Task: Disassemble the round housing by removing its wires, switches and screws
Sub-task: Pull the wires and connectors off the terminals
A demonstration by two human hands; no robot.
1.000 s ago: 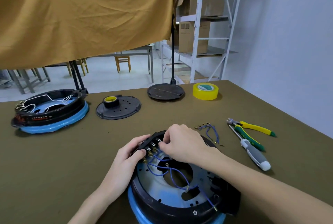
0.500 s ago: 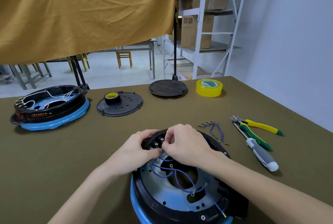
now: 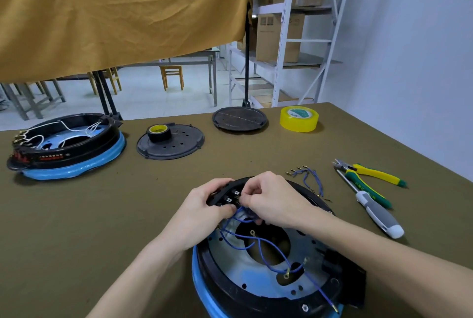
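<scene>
The round black housing (image 3: 258, 284) with a blue rim lies on the table just in front of me. Blue wires (image 3: 256, 241) loop across its open middle toward a row of black switches (image 3: 231, 196) on its far edge. My left hand (image 3: 202, 212) grips that far edge by the switches. My right hand (image 3: 273, 202) pinches a blue wire's end at the switches. A bunch of loose blue wires (image 3: 309, 177) lies on the table behind the housing.
A second housing with white wires (image 3: 66, 143) sits far left. A black cover plate (image 3: 170, 142) carries a black tape roll; another round plate (image 3: 239, 118) and yellow tape (image 3: 299, 118) lie at the back. Pliers (image 3: 371, 170) and a screwdriver (image 3: 376, 211) lie to the right.
Both hands have drawn closer together over the switches, the left moving up onto the housing's far edge. The camera has come nearer and tilted.
</scene>
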